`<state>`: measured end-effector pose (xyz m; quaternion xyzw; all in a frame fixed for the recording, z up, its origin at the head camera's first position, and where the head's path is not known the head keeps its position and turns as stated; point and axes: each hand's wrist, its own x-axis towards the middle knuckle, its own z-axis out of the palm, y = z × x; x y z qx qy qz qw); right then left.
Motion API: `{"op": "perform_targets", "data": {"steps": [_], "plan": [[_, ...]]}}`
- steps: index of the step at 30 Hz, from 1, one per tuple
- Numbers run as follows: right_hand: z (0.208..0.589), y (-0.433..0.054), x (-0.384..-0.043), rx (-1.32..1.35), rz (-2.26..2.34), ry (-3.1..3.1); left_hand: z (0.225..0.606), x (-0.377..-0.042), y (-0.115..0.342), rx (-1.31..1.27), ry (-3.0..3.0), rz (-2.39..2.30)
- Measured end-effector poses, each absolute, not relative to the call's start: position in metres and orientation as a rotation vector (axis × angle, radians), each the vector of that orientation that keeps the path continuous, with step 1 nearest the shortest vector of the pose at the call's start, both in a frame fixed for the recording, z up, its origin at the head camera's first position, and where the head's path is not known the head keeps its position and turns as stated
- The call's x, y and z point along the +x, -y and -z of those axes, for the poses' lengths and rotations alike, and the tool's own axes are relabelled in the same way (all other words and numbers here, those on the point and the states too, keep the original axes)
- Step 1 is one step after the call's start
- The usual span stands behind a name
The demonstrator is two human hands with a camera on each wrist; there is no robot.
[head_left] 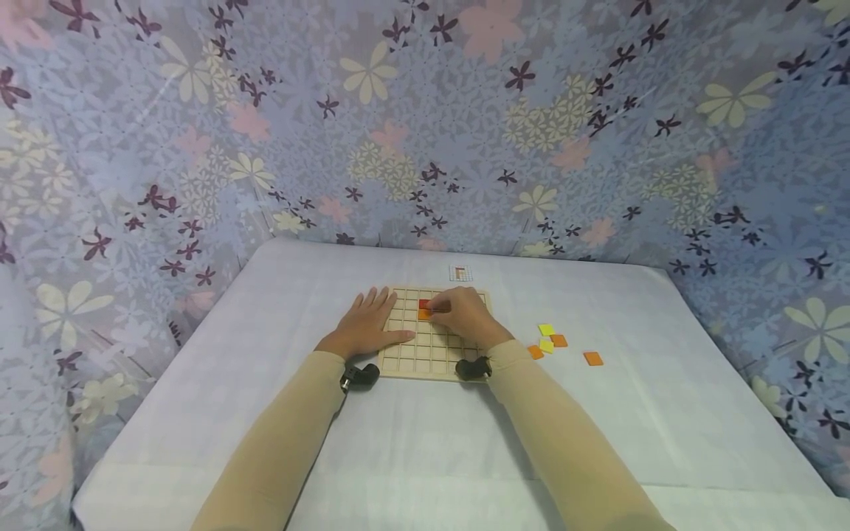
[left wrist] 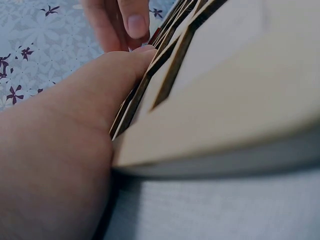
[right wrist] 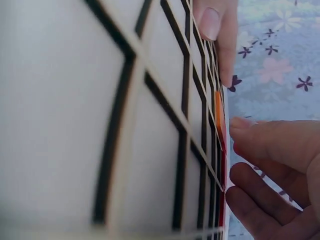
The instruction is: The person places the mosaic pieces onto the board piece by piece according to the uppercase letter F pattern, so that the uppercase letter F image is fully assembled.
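A wooden grid board [head_left: 425, 363] lies flat on the white-covered table. My left hand [head_left: 364, 324] rests on its left side, fingers spread and thumb reaching inward across the cells. On the board's upper part are a red tile [head_left: 423, 303] and, just below it, an orange tile [head_left: 423, 315]. Over these two, from the right, comes my right hand [head_left: 462, 316], its thumb and fingers bent down close to the cells. In the right wrist view the fingertips [right wrist: 236, 195] are at a red strip along the grid; whether they pinch a tile there cannot be told.
Right of the board lie loose tiles: yellow ones [head_left: 546, 329] beside orange ones [head_left: 558, 341], with one orange tile [head_left: 593, 358] farther right. A small printed pattern card [head_left: 460, 273] lies behind the board. Flowered cloth [head_left: 425, 133] hangs behind the table.
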<state>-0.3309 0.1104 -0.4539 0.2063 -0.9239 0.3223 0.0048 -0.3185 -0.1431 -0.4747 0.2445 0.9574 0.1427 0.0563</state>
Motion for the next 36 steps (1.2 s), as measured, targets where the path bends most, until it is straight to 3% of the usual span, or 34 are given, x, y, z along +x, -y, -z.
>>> {"op": "perform_targets", "data": {"steps": [12,27,36], "plan": [[0.437,-0.170,-0.318,0.509,-1.105,2.871,0.477,-0.319,0.144,0.724,-2.900,-0.454],[0.444,-0.276,-0.296,0.080,-1.116,2.981,0.484,-0.322,0.143,0.731,-2.928,-0.444],[0.452,-0.306,-0.281,0.187,-1.038,3.068,0.485,-0.321,0.142,0.720,-2.927,-0.445]]}}
